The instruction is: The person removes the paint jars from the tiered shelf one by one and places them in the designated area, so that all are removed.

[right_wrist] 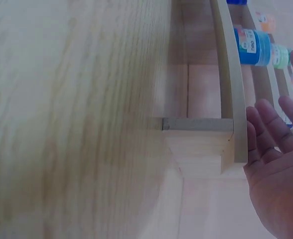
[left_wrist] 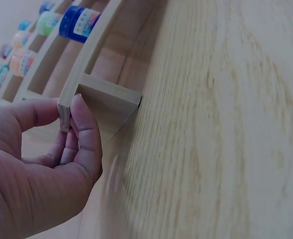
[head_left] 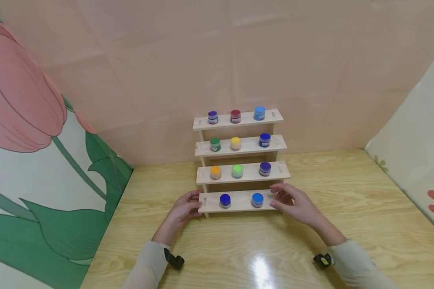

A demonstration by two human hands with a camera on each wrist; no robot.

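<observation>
A four-step wooden rack stands on the table, with small lidded paint jars along its boards. On the lowest board sit a dark blue jar and a lighter blue jar. My left hand pinches that board's left end between thumb and fingers, as the left wrist view also shows. At the opposite end is my right hand, its loosely bent fingers over and beside the board, right of the lighter blue jar. In the right wrist view no object lies in the right palm.
Orange, light green and purple jars stand one step up; the two higher boards each hold three more. A pink-covered wall rises close behind the rack. The wood-grained table extends around it.
</observation>
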